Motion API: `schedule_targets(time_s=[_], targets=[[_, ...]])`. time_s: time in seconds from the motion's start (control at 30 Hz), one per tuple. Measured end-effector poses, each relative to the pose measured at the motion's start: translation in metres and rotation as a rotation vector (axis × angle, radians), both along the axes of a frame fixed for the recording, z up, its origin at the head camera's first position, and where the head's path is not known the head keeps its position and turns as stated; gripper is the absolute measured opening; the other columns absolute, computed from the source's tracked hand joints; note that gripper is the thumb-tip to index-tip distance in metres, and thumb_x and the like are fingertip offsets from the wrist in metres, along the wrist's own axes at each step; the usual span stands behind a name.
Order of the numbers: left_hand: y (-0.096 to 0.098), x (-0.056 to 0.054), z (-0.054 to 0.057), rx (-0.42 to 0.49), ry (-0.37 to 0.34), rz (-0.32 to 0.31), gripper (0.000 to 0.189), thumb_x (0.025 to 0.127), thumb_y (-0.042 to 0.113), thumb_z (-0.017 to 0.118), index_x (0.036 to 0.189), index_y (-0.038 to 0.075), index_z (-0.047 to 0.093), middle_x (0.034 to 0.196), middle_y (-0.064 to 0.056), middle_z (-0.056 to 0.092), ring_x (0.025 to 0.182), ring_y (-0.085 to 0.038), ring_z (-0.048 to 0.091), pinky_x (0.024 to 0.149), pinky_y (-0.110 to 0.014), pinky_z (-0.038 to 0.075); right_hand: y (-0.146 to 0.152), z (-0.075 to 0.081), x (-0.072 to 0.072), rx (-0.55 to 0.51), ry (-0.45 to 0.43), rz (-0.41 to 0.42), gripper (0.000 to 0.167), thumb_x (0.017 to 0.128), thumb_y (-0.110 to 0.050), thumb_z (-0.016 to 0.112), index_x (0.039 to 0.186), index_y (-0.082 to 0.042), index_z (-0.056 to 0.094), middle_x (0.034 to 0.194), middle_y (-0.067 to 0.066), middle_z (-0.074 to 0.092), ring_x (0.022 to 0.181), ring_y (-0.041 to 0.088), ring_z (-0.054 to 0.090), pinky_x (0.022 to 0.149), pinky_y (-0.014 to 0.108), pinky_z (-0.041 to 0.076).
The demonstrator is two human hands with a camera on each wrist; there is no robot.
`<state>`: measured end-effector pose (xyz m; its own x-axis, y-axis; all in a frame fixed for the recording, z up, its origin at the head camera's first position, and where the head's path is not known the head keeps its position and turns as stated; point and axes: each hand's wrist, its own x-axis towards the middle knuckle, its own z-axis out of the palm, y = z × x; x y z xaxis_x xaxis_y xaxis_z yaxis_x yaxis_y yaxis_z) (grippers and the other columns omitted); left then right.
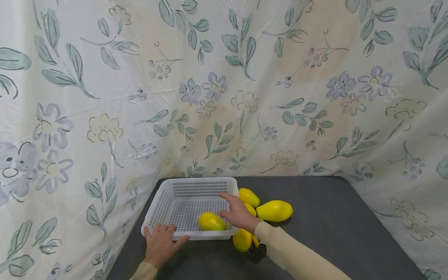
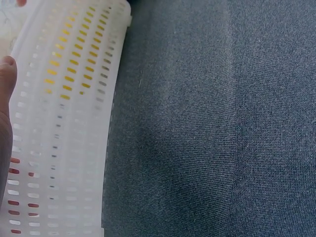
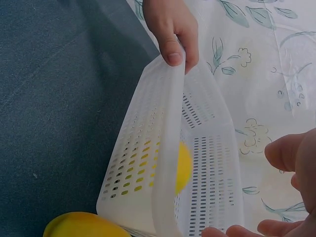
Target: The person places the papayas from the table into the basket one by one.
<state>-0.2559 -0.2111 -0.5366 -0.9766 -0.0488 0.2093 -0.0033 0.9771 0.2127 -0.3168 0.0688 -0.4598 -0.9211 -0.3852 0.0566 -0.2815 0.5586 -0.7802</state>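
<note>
A white perforated plastic basket (image 1: 201, 234) stands at the left of the dark tabletop, with one yellow mango-like fruit (image 1: 211, 222) lying inside near its front right corner. My left hand (image 1: 160, 244) grips the basket's front rim near the left corner; in the right wrist view that hand (image 3: 173, 29) has its thumb outside the wall and fingers inside. Over the right rim reaches my right hand (image 1: 238, 213), thumb and fingers spread apart with nothing between them. The fruit's yellow shows through the slots of the basket wall (image 2: 59, 148) in the left wrist view.
Several more yellow fruits lie beside the basket's right wall, among them a large one (image 1: 275, 210) farthest right and another (image 1: 242, 240) near the front corner. A floral curtain (image 1: 245, 116) hangs behind and around the dark table (image 1: 332, 225).
</note>
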Motion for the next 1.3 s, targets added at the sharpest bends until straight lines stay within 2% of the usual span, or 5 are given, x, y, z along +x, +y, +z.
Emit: schedule_targets(time_s=[0.67, 0.87, 1.03, 1.17, 1.3], targets=[[0.004, -0.001, -0.007, -0.004, 0.009, -0.011, 0.074, 0.083, 0.075, 0.063, 0.110, 0.007, 0.071, 0.111, -0.020, 0.069, 0.114, -0.044, 0.054, 0.108, -0.081, 0.013, 0.023, 0.001, 0.000, -0.004, -0.017, -0.034, 0.059, 0.097, -0.019, 0.066, 0.151, -0.008, 0.046, 0.153, 0.017, 0.048, 0.133, 0.037, 0.054, 0.108, 0.060, 0.047], [0.001, -0.004, -0.012, -0.015, 0.014, -0.021, 0.076, 0.083, 0.077, 0.062, 0.112, 0.008, 0.071, 0.113, -0.021, 0.069, 0.116, -0.046, 0.053, 0.108, -0.081, 0.013, 0.064, 0.001, -0.005, 0.039, -0.008, -0.137, 0.058, 0.098, -0.022, 0.066, 0.152, -0.010, 0.046, 0.153, 0.017, 0.050, 0.127, 0.039, 0.058, 0.104, 0.058, 0.051], [-0.004, -0.003, -0.013, -0.036, 0.085, -0.032, 0.071, 0.084, 0.073, 0.064, 0.109, 0.007, 0.071, 0.109, -0.020, 0.071, 0.111, -0.045, 0.055, 0.106, -0.078, 0.016, 0.112, 0.002, -0.011, 0.104, 0.007, -0.191, 0.059, 0.102, -0.025, 0.061, 0.154, -0.008, 0.041, 0.157, 0.021, 0.044, 0.121, 0.041, 0.062, 0.101, 0.056, 0.053], [-0.005, -0.002, -0.010, -0.033, 0.117, -0.034, 0.067, 0.084, 0.069, 0.068, 0.108, 0.007, 0.071, 0.108, -0.021, 0.071, 0.110, -0.045, 0.056, 0.105, -0.077, 0.016, 0.155, 0.008, -0.016, 0.145, -0.007, -0.246, 0.063, 0.104, -0.029, 0.058, 0.157, -0.005, 0.033, 0.160, 0.027, 0.036, 0.127, 0.046, 0.057, 0.101, 0.058, 0.051], [-0.004, -0.002, -0.007, -0.034, 0.084, -0.033, 0.071, 0.083, 0.071, 0.067, 0.111, 0.006, 0.070, 0.111, -0.022, 0.070, 0.113, -0.047, 0.055, 0.106, -0.079, 0.015, 0.195, 0.019, -0.014, 0.183, -0.067, -0.355, 0.071, 0.105, -0.039, 0.054, 0.160, -0.007, 0.024, 0.162, 0.031, 0.028, 0.137, 0.052, 0.045, 0.101, 0.063, 0.048]])
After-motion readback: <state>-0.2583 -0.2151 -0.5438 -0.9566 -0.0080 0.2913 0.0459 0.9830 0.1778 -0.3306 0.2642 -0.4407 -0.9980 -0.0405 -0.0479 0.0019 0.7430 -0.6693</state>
